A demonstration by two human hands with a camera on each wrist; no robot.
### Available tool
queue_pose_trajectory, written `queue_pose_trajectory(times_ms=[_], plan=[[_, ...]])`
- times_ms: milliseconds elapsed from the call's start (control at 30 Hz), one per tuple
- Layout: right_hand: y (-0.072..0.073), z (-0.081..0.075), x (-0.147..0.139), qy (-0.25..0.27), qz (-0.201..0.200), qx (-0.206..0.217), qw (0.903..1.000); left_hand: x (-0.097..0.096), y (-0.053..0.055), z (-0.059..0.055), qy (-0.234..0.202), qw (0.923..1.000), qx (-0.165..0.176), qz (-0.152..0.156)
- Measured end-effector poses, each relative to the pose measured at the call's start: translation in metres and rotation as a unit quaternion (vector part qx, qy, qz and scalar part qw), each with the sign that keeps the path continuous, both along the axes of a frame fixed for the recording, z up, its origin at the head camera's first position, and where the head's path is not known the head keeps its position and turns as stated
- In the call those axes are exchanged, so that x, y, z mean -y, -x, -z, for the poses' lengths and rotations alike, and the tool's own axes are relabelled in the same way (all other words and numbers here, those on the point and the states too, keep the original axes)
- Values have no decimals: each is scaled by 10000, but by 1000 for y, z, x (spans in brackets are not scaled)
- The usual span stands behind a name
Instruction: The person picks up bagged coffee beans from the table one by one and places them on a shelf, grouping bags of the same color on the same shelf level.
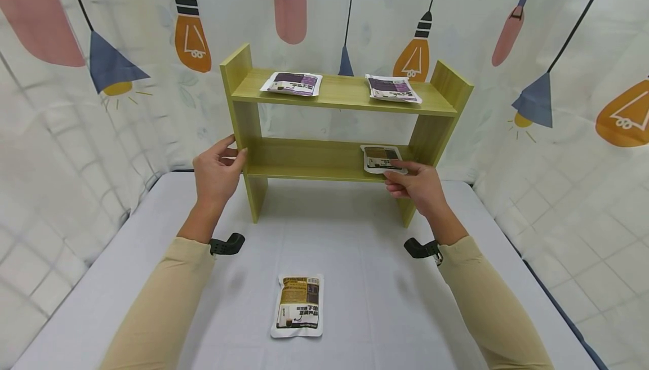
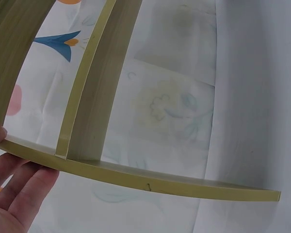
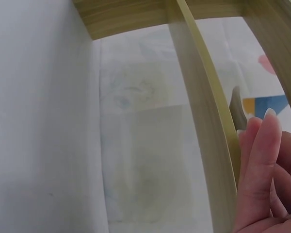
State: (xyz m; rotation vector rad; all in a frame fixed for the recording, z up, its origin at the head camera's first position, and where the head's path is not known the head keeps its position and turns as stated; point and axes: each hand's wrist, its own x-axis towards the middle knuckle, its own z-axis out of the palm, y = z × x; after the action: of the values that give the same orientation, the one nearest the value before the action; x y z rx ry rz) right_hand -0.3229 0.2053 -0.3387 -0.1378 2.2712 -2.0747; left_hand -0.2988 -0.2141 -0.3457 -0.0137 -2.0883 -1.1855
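A two-tier wooden shelf [image 1: 309,159] stands on the table. My left hand [image 1: 219,166] holds its left side panel [image 2: 111,178], the thumb on the front edge and the fingers along the outer face. On the lower board, at the right end, lies a brown and white pouch [image 1: 379,157]. My right hand [image 1: 413,184] pinches that pouch at its front right corner. In the right wrist view the right hand [image 3: 262,179] is just above the lower board, and only a bit of the pouch [image 3: 237,110] shows past the fingers.
Two purple and white packets lie on the top board, a left one [image 1: 292,84] and a right one [image 1: 393,89]. Another brown and white pouch [image 1: 299,306] lies on the white table [image 1: 355,313] in front of the shelf. A printed curtain [image 1: 324,15] hangs behind.
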Motion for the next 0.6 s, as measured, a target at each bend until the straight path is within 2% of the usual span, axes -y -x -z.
queue_pose_trajectory(times_ms=[267, 600], plan=[[-2, 0, 2, 66, 100, 1, 9999, 1, -1, 0, -21, 10000, -5, -8], [-10, 9, 3, 317, 212, -191, 9991, 1, 0, 1, 18, 10000, -85, -7]])
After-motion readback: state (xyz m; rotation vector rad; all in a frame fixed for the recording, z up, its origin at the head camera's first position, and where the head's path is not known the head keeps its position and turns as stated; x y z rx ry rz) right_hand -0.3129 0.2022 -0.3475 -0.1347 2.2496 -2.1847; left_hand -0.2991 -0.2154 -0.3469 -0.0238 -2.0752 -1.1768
